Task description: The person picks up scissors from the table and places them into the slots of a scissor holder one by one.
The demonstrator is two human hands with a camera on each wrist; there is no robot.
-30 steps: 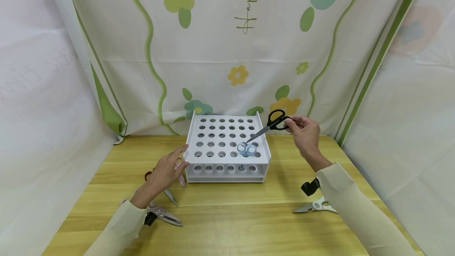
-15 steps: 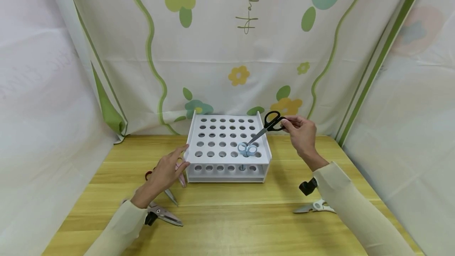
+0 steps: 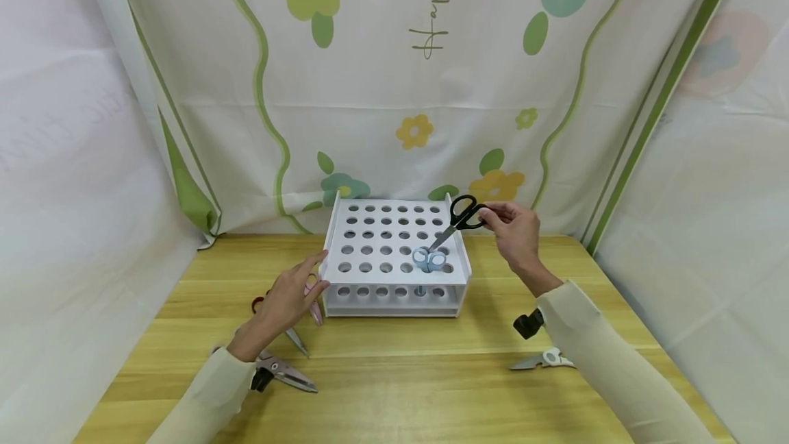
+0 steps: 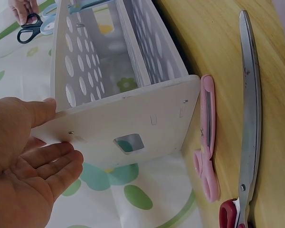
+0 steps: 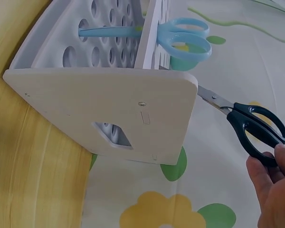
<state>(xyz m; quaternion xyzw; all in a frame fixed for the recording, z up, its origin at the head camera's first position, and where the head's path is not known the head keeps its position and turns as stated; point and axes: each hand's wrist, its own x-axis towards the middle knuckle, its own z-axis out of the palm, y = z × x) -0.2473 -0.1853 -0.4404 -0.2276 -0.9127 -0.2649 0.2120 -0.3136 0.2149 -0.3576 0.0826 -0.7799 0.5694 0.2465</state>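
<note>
My right hand point(image 3: 516, 233) pinches one handle loop of black-handled scissors point(image 3: 459, 220), which slant down to the left over a white rack point(image 3: 394, 279) full of round holes. Their blade tip points down behind light blue scissors point(image 3: 427, 262) in the head view; in the right wrist view, the rack's side panel point(image 5: 85, 104) hides the tip. The blue scissors stand upright in a front-right hole, handles on top. At the rack's left side, my left hand point(image 3: 285, 299) touches the panel, thumb point(image 4: 43, 112) by its edge and fingers along its outer face.
Pink scissors point(image 4: 208, 114) lie beside the rack's left side, with red-handled scissors point(image 4: 250, 104) near them. Scissors with dusky handles point(image 3: 286, 373) lie by the left wrist. White scissors point(image 3: 550, 358) lie near the right sleeve. A flowered cloth point(image 3: 370, 88) hangs behind the wooden table point(image 3: 394, 368).
My right hand has moved left and slightly down, bringing the black scissors further over the rack and steeper. The left hand stays against the rack.
</note>
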